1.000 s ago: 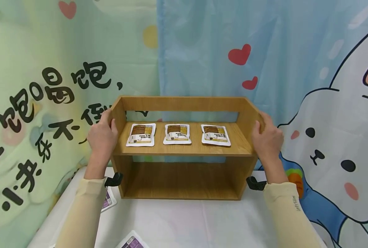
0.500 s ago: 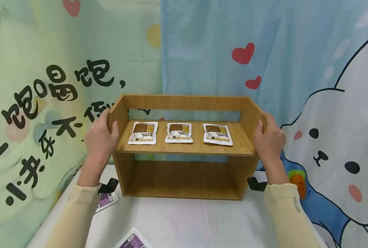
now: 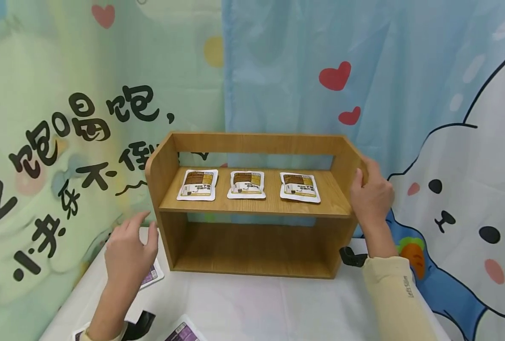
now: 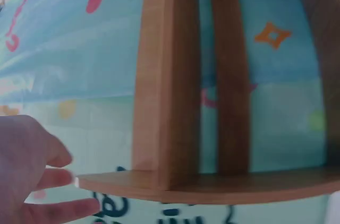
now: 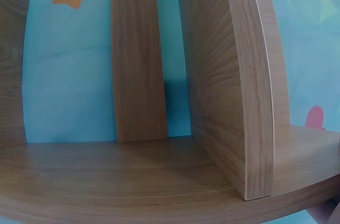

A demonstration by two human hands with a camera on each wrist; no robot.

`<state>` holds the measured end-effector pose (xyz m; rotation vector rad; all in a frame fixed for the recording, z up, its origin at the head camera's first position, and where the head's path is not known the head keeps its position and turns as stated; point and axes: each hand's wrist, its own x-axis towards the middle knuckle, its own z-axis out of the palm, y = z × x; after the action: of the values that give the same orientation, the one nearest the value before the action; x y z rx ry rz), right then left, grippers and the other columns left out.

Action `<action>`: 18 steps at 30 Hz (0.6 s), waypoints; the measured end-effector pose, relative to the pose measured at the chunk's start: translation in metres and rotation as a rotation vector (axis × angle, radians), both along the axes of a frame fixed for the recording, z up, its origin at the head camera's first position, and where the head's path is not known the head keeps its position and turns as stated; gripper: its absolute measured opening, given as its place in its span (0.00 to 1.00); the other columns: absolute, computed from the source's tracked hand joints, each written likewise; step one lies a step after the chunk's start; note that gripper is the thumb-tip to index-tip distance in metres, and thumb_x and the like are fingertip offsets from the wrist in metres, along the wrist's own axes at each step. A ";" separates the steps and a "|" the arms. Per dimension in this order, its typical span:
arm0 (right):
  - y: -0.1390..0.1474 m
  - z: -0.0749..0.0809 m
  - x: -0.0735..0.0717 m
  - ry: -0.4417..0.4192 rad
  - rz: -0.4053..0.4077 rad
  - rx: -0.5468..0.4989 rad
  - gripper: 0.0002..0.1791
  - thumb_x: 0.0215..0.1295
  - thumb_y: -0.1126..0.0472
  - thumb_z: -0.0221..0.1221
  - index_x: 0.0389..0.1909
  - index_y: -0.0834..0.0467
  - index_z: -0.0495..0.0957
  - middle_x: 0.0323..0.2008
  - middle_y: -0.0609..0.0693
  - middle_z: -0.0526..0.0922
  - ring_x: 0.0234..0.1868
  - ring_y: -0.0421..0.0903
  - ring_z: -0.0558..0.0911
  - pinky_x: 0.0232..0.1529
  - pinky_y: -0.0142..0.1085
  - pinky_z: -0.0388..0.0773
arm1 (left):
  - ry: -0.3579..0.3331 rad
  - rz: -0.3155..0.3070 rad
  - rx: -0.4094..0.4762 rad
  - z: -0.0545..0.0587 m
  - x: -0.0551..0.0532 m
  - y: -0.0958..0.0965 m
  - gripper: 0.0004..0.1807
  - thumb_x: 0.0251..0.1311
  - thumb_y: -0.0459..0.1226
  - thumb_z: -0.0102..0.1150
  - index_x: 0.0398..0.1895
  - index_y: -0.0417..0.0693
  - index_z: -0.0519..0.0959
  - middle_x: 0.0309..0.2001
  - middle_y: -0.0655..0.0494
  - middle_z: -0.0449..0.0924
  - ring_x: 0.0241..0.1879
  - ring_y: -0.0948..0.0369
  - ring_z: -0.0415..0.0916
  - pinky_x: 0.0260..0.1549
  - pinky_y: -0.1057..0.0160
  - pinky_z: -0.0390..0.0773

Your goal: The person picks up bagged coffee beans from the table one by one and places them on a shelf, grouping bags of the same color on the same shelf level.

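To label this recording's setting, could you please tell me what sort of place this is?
Probably a staged tabletop corner: cartoon-printed curtains hang behind a white table bearing a wooden shelf with three pouches.

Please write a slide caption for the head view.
The right hand grips a brown wooden shelf holding three rectangular white-and-brown pouches; the empty left hand is beside it.

- On the cream right sleeve (image 3: 401, 298), lower right: small dark "Let's Slim".
- On the green curtain (image 3: 116, 42), left: big black Chinese characters; I make out "吧唱吧," and, lower, "不".
- On the three white pouches (image 3: 246, 185), mid-frame, and the purple packet (image 3: 183, 333), bottom: print too small to read from here.
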<state>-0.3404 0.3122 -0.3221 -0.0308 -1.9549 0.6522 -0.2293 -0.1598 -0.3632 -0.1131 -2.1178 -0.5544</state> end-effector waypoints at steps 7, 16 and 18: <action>-0.004 -0.002 0.000 0.000 -0.006 0.007 0.18 0.72 0.57 0.52 0.58 0.60 0.75 0.41 0.65 0.84 0.33 0.66 0.82 0.32 0.57 0.77 | -0.304 -0.044 0.071 -0.061 0.031 0.005 0.11 0.57 0.35 0.64 0.43 0.41 0.83 0.31 0.46 0.83 0.28 0.51 0.80 0.24 0.49 0.76; -0.004 -0.003 0.000 0.009 0.010 0.001 0.17 0.72 0.57 0.54 0.57 0.60 0.76 0.44 0.64 0.83 0.36 0.64 0.83 0.34 0.56 0.78 | -0.919 0.070 0.028 -0.129 0.060 0.011 0.31 0.56 0.49 0.64 0.54 0.33 0.72 0.31 0.38 0.79 0.28 0.38 0.78 0.24 0.43 0.75; -0.004 -0.002 0.001 0.005 0.009 0.000 0.18 0.72 0.57 0.53 0.57 0.60 0.76 0.45 0.64 0.83 0.35 0.64 0.83 0.33 0.56 0.78 | -1.015 0.099 0.024 -0.139 0.064 0.012 0.37 0.55 0.52 0.64 0.54 0.29 0.69 0.31 0.34 0.78 0.29 0.35 0.77 0.26 0.41 0.75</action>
<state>-0.3398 0.3084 -0.3243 -0.0204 -1.9512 0.6574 -0.1654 -0.1481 -0.5020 0.3634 -3.0670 -0.6522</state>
